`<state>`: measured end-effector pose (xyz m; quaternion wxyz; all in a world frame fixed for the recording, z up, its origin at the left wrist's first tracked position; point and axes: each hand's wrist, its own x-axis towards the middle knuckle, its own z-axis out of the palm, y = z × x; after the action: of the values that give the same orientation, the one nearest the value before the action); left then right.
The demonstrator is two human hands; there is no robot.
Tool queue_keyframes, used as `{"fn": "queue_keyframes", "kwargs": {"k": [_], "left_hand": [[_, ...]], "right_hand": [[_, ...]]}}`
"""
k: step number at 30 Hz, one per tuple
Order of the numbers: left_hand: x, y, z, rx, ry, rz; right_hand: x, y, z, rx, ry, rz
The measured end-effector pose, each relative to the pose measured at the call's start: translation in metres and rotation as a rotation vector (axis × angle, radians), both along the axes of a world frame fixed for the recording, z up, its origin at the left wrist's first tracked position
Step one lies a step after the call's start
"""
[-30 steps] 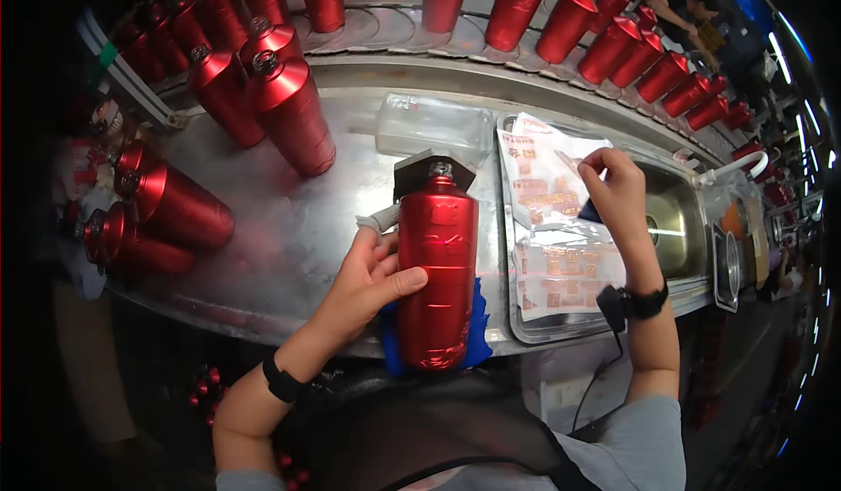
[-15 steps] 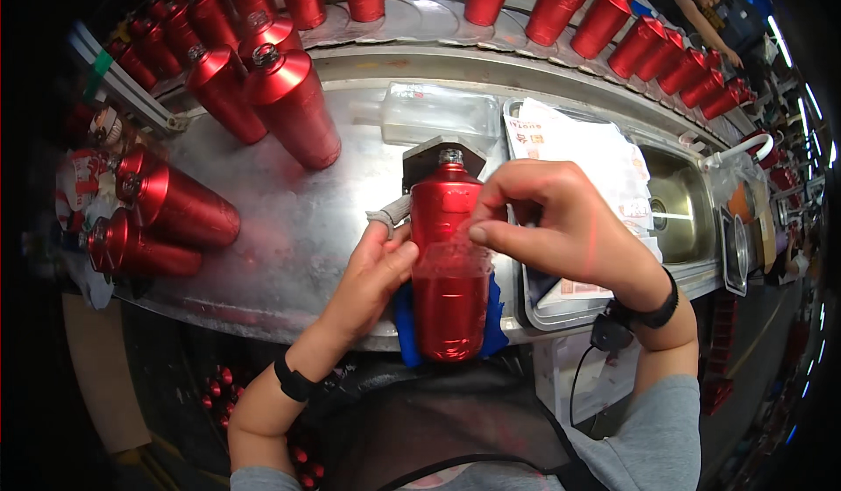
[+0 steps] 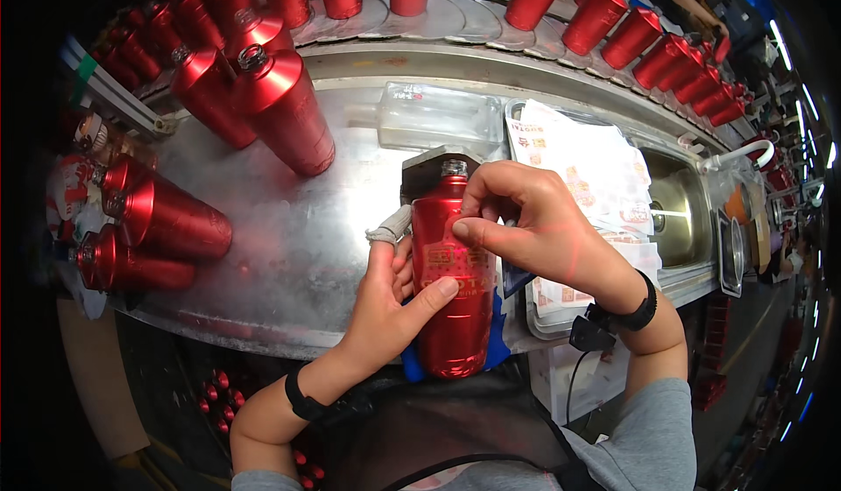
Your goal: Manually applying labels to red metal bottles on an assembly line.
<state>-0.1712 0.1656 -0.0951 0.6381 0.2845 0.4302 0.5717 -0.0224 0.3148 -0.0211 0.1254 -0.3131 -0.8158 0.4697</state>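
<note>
Since a second ago our right hand (image 3: 534,224) has left the sheet of stickers (image 3: 583,171) and now pinches something small against the red bottle (image 3: 454,289), lying on its blue cradle (image 3: 498,338) at the metal bench (image 3: 289,246) edge. Our left hand (image 3: 385,294) braces the bottle's side, thumb flat across it, fingers half curled. To do this well, we judge, keep the bottle from rolling and press squarely onto its front. Loose red bottles (image 3: 171,219) lie left, more stand on the conveyor (image 3: 455,18) behind; nothing blocks us.
</note>
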Motion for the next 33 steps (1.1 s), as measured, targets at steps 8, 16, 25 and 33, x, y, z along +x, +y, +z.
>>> {"fn": "queue_keyframes", "kwargs": {"k": [8,16,25,33], "left_hand": [[-0.004,0.001,-0.002,0.003,-0.003,0.006],[-0.004,0.002,-0.001,0.011,-0.008,0.006],[-0.004,0.003,-0.009,0.012,0.009,-0.003],[-0.005,0.005,-0.011,-0.012,-0.028,0.004]], "right_hand": [[0.011,-0.014,-0.037,-0.230,0.221,-0.349],[0.000,-0.013,-0.044,-0.199,0.053,-0.435],[-0.002,-0.018,-0.052,-0.228,0.138,-0.463],[-0.005,-0.018,-0.053,-0.180,0.123,-0.477]]}}
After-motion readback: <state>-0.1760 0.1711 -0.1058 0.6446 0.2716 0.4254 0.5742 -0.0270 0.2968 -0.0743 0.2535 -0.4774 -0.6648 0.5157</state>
